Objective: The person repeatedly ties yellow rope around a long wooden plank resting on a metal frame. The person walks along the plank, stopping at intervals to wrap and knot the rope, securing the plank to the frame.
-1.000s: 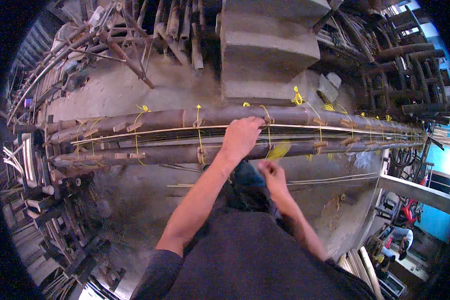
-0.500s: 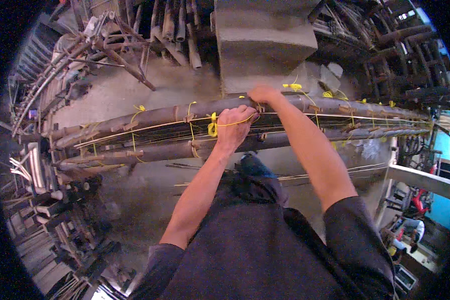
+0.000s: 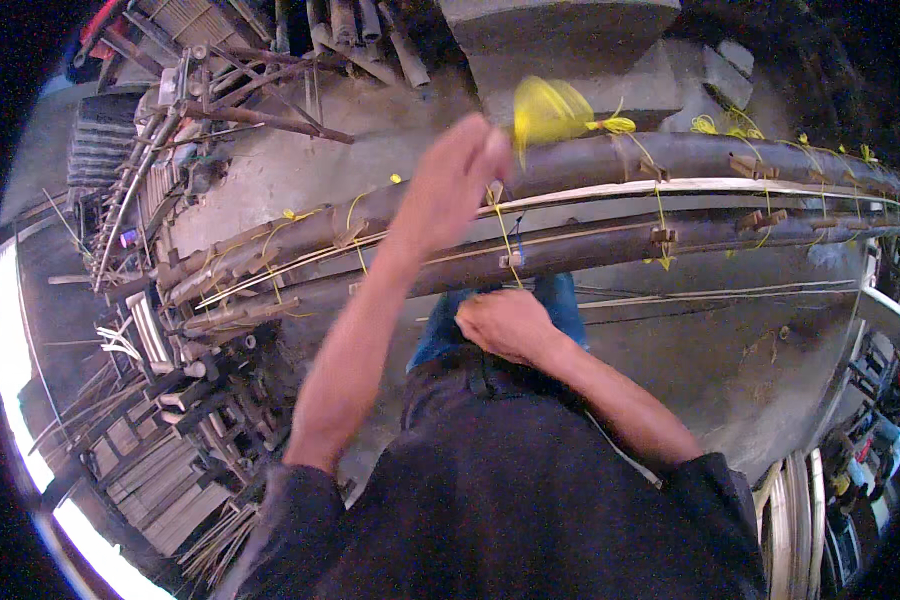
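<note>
Two long brown poles run side by side across the view, the far pole (image 3: 560, 165) and the near pole (image 3: 590, 245), tied together at intervals by yellow cord (image 3: 508, 232) over small wooden pegs (image 3: 663, 236). My left hand (image 3: 452, 185), smeared by motion, is over the far pole, and its grip cannot be made out. Just right of its fingertips a bundle of yellow cord (image 3: 552, 108) is blurred in the air beyond the pole. My right hand (image 3: 510, 324) is closed in a fist on the near side, in front of my waist; whatever it holds is hidden.
Pale thin strips (image 3: 590, 192) stretch between the poles. More yellow cord bundles (image 3: 705, 124) hang along the far pole to the right. Beyond stand a concrete block (image 3: 570, 50) and a wooden frame (image 3: 260, 110). Stacked timber (image 3: 160, 480) lies at the lower left.
My right hand has come back from the far pole to my waist. My left hand has moved up over the far pole, and the yellow bundle beside it is now beyond that pole. The view has shifted.
</note>
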Demonstrator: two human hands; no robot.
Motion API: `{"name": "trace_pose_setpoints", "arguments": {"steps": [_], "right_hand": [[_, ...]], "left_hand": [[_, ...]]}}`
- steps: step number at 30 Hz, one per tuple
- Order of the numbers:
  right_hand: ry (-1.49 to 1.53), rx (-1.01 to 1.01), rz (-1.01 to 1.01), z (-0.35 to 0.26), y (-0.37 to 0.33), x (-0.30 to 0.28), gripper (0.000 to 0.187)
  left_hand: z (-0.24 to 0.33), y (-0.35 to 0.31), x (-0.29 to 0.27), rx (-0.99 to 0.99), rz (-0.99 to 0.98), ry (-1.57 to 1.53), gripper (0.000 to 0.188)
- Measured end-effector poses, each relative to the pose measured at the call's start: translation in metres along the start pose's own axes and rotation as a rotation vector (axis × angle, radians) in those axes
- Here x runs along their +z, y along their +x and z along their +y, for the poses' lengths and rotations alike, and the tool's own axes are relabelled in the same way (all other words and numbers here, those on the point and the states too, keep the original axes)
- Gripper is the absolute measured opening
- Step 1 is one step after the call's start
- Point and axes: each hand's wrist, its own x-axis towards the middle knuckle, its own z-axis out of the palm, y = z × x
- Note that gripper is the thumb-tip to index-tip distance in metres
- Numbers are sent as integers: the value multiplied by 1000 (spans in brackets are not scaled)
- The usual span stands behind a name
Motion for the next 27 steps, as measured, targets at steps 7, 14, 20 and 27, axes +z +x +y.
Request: {"name": "trace_pose_setpoints", "arguments": {"steps": [7,14,20,27], "right_hand": [[-158,-75,38,-30,-14,-21,50],[1512,800,205,-42,38,128,48],[-102,154,396,-192,57,-61,10],[-76,-323,325,-163,257,-95,31]], "left_hand": [[-79,70,-11,-243,-373,94,39],[-122,-18,-164,-70,-21,290,36],[-135,-138,-128,201,3,215,27],[-126,-140,-112,50,194,452,18]]}}
